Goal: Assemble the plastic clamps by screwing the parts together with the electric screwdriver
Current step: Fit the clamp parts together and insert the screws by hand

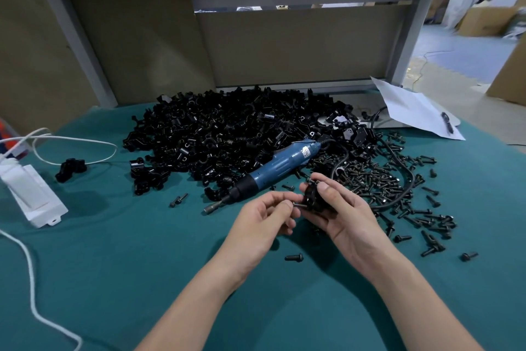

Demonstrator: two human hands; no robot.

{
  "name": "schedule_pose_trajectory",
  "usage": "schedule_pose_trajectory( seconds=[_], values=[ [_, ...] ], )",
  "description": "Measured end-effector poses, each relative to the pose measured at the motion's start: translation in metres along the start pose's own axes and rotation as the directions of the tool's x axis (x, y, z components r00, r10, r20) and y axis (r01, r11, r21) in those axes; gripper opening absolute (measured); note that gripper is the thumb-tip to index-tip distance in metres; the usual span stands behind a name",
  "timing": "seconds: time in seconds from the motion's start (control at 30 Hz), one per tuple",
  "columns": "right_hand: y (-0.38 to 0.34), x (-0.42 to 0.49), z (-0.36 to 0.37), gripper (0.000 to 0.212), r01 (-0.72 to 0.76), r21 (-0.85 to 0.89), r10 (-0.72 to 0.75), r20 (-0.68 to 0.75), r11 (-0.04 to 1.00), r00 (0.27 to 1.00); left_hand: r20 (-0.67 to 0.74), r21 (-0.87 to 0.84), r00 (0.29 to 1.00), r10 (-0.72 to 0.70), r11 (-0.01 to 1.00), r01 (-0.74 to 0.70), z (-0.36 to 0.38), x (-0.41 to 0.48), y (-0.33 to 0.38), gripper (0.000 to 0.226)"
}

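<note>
Head view looks down on a table (113, 265) under green cloth, where nothing sits in a bin: black clamp parts lie loose in a broad heap (227, 128) at the far middle, and dark screws (370, 177) are strewn to its right, a few stray ones nearer the arms. The clamp (316, 202) is black, rounded and chunky, held just above the cloth near the table's middle, close in front of the screwdriver (273, 168). The right hand (347, 217) grips it, thumb pressed on the top and the other fingers curled round the underside. The left hand (262, 222) pinches a short dark screw (297, 204) between thumb and fingertips (283, 206), its tip at the clamp's left side; the remaining fingers are curled in loosely. The screwdriver is blue with a black collar, lying at a slant on the edge of the heap, bit toward the left hand, black cable looping through the screws. At the left lie a white box (31, 194) with a white cord (76, 140), and one lone black clamp piece (71, 170). A paper (412, 108) rests at the far right.
</note>
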State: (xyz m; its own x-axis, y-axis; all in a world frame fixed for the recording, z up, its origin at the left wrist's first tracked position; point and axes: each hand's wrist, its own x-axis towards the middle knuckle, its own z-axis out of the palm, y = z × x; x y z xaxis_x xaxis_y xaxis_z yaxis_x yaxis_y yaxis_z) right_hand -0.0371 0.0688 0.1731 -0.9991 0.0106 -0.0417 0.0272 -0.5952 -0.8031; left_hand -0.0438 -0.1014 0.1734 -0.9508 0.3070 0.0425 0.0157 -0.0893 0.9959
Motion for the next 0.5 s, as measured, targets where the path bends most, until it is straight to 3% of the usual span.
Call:
schedule_pose_trajectory(
  seconds=[0.13,0.37,0.5],
  values=[
    [0.0014,-0.0018,-0.0002,0.023,0.002,-0.072,0.0,0.041,0.997,0.999,-0.007,0.003,1.0,-0.016,1.0,0.016,-0.0008,-0.0001,-0.0016,0.02],
    [0.0041,-0.0024,0.0005,0.038,0.009,-0.14,-0.001,0.057,0.99,0.998,-0.001,-0.165,0.995,-0.101,0.981,0.1,0.0039,-0.001,-0.0014,0.017],
    [0.0045,-0.0032,0.0026,0.035,0.026,-0.136,-0.02,0.042,0.99,0.999,-0.058,0.004,0.996,-0.063,0.998,0.064,0.0067,-0.0016,-0.0076,0.011]
  ],
)
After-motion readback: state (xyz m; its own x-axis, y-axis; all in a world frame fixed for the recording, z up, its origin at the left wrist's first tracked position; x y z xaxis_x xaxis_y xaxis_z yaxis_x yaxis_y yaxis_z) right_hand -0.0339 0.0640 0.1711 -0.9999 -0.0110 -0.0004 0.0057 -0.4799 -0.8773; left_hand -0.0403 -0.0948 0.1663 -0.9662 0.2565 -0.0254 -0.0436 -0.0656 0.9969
